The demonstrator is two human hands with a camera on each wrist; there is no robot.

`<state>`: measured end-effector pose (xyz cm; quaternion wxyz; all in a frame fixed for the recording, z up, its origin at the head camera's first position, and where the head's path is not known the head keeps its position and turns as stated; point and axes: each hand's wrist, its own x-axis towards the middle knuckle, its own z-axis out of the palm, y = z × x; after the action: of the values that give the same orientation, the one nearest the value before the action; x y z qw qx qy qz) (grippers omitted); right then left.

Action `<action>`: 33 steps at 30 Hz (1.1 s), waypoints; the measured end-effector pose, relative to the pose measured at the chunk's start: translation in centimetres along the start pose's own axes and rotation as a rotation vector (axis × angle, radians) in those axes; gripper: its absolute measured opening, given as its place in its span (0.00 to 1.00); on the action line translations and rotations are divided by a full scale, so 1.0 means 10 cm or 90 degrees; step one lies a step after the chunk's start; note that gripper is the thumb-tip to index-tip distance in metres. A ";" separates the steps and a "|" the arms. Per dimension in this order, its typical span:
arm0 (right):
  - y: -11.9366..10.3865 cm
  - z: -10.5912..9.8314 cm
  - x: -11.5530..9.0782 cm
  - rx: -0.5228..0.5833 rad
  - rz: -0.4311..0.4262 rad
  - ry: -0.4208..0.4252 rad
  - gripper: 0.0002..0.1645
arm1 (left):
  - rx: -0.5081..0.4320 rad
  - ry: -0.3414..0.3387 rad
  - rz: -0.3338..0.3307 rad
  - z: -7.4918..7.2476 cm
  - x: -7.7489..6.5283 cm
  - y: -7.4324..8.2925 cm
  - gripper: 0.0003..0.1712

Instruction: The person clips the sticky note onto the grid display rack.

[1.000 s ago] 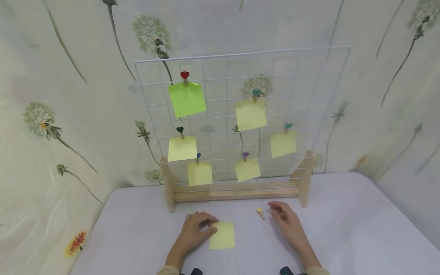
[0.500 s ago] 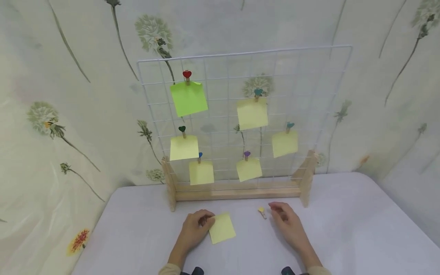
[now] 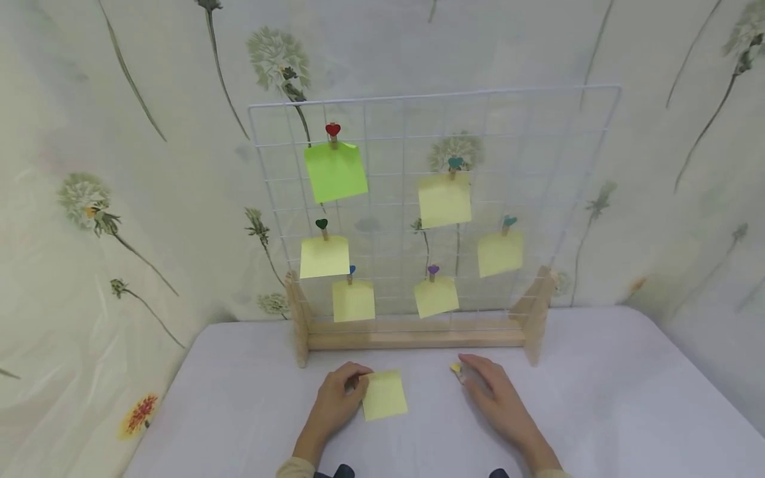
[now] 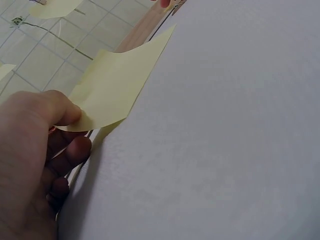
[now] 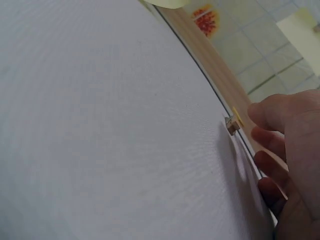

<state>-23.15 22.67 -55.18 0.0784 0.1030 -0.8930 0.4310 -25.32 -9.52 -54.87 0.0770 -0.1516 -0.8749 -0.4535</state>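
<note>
Between thumb and fingers, my left hand [image 3: 336,399] pinches the left edge of a pale yellow sticky note [image 3: 386,397]. In the left wrist view the note [image 4: 117,82] is tilted and partly raised off the cloth. My right hand [image 3: 501,406] is beside a small wooden clothespin [image 3: 457,369] topped with a yellow heart. From the right wrist view, the clothespin [image 5: 233,124] lies on the cloth just off the thumb tip, and the loosely bent fingers hold nothing.
A white wire grid [image 3: 382,239] stands on a wooden base [image 3: 415,340] behind both hands. Heart-topped clothespins hold several yellow notes and one green note [image 3: 337,172] on it. White cloth [image 3: 239,411] covers the table. A flower-patterned sheet [image 3: 149,232] hangs behind.
My left hand has taken hold of the note, turned it slightly and shifted it a little away from me. The right hand has moved left, closer to the clothespin.
</note>
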 end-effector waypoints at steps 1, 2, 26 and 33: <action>0.00 0.00 0.00 -0.001 -0.005 -0.001 0.25 | -0.003 0.002 0.001 0.00 0.00 0.00 0.07; 0.00 0.00 0.01 -0.003 -0.008 -0.003 0.26 | -0.009 0.003 0.000 0.00 0.00 0.00 0.08; 0.02 0.01 0.03 -0.060 -0.031 0.021 0.17 | -0.121 0.098 -0.111 -0.01 0.02 0.07 0.16; 0.02 0.04 0.04 -0.085 -0.022 0.040 0.17 | -0.170 0.097 -0.143 -0.10 0.04 0.19 0.14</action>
<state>-23.60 22.45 -55.46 0.1207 0.0993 -0.9149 0.3722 -25.10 -9.21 -52.75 0.0710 -0.0271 -0.8101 -0.5814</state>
